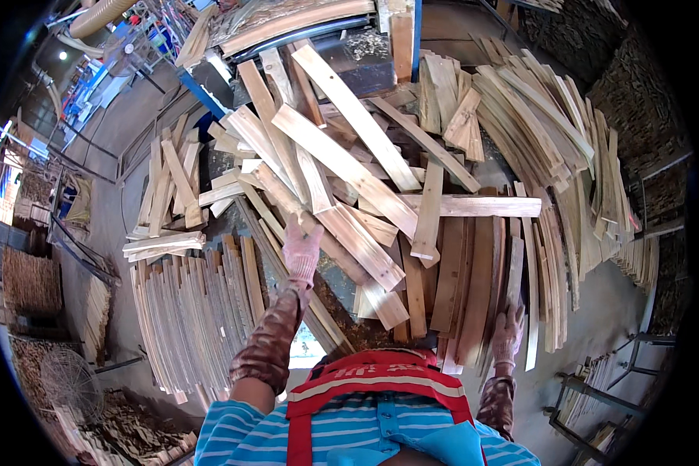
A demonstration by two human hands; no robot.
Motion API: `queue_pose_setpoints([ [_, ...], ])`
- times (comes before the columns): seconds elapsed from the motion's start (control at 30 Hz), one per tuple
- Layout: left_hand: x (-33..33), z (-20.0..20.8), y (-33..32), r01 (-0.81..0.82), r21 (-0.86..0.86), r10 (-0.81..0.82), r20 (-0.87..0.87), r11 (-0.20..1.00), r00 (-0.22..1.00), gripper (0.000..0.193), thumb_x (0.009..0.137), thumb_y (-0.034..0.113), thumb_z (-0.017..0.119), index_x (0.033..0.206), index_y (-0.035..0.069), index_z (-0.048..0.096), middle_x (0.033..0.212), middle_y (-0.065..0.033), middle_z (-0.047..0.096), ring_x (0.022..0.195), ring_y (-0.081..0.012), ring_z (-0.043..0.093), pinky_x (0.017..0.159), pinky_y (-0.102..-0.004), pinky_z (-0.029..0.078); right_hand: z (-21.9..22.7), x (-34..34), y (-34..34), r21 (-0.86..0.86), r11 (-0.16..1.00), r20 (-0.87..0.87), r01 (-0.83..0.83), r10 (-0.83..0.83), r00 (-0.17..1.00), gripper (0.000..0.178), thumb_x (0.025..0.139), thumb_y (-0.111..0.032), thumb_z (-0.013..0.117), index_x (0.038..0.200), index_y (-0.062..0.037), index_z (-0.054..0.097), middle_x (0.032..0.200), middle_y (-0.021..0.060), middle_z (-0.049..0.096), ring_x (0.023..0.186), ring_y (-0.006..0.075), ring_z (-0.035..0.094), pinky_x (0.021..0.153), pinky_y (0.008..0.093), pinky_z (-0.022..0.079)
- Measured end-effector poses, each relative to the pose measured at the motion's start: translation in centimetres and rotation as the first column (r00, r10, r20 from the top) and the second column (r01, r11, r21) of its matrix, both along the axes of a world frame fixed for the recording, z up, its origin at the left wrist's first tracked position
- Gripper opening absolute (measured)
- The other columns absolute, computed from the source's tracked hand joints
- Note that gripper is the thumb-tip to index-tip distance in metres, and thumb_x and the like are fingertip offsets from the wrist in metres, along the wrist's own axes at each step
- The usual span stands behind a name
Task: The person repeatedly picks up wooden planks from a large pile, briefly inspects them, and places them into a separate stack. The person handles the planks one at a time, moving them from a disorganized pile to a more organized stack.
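My left hand (pixel 301 250), in a pinkish work glove, reaches into the loose pile and closes on the edge of a rough-edged wooden board (pixel 276 189). Its fingertips partly blend with the wood. Beside it lies a paler board (pixel 359 247), slanting down to the right. My right hand (pixel 508 335), gloved alike, rests with its fingers stretched along a narrow greyish board (pixel 514 272) at the near end of the right-hand row. Across the far end of that row lies a pale board (pixel 481 206). Long light planks (pixel 357 116) cross one another in the middle pile.
A row of upright-edged boards (pixel 194 318) stands at the left, with short pieces (pixel 163 245) stacked behind it. Curved stacks of boards (pixel 520 128) fill the far right. A machine with a dark bed (pixel 357 70) stands at the back. Metal rack frames (pixel 598 396) are at the lower right.
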State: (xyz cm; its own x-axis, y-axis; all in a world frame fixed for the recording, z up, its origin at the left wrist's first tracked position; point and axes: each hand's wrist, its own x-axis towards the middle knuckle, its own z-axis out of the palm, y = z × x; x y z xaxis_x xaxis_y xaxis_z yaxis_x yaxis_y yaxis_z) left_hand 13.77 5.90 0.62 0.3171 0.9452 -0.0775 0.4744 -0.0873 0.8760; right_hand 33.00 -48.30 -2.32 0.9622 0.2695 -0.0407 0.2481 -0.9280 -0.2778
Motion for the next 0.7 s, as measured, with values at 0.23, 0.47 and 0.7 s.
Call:
queue_pose_setpoints([
  [0.23, 7.6, 2.3, -0.1, -0.105, 0.214, 0.180, -0.370, 0.971, 0.911, 0.111, 0.070, 0.048, 0.086, 0.155, 0.007, 0.026, 0.158, -0.0226, 0.031, 0.146, -0.0452, 0.026, 0.122, -0.0550, 0.021, 11.7, 3.9, 24.7, 0.690, 0.654, 0.074, -0.310, 0.363, 0.929, 0.043, 0.091, -0.012, 0.064, 0.132, 0.0008, 0.060, 0.132, 0.0212, 0.062, 0.124, 0.0402, 0.057, 0.107, 0.0405, 0.045],
  [0.47, 9.2, 1.8, 0.4, -0.204, 0.189, 0.251, -0.273, 0.961, 0.929, 0.095, 0.072, 0.036, 0.084, 0.149, 0.007, 0.036, 0.152, -0.0241, 0.040, 0.141, -0.0421, 0.036, 0.116, -0.0499, 0.032, 13.2, 3.6, 50.2, 0.517, 0.699, -0.136, -0.494, 0.637, 0.759, 0.067, 0.090, -0.043, 0.062, 0.142, -0.0025, 0.048, 0.129, 0.0236, 0.064, 0.121, 0.0392, 0.061, 0.100, 0.0450, 0.049],
  [0.7, 1.0, -4.3, 5.2, -0.226, -0.087, 0.241, 0.245, 0.970, 0.939, 0.052, 0.082, 0.007, 0.072, 0.129, -0.004, 0.054, 0.103, -0.0131, 0.072, 0.087, -0.0222, 0.068, 0.076, -0.0313, 0.055, 9.2, 1.4, 64.6, 0.510, 0.799, -0.430, -0.318, 0.557, 0.711, 0.064, 0.081, -0.043, 0.068, 0.126, 0.0028, 0.061, 0.117, 0.0290, 0.068, 0.113, 0.0426, 0.064, 0.096, 0.0447, 0.052],
])
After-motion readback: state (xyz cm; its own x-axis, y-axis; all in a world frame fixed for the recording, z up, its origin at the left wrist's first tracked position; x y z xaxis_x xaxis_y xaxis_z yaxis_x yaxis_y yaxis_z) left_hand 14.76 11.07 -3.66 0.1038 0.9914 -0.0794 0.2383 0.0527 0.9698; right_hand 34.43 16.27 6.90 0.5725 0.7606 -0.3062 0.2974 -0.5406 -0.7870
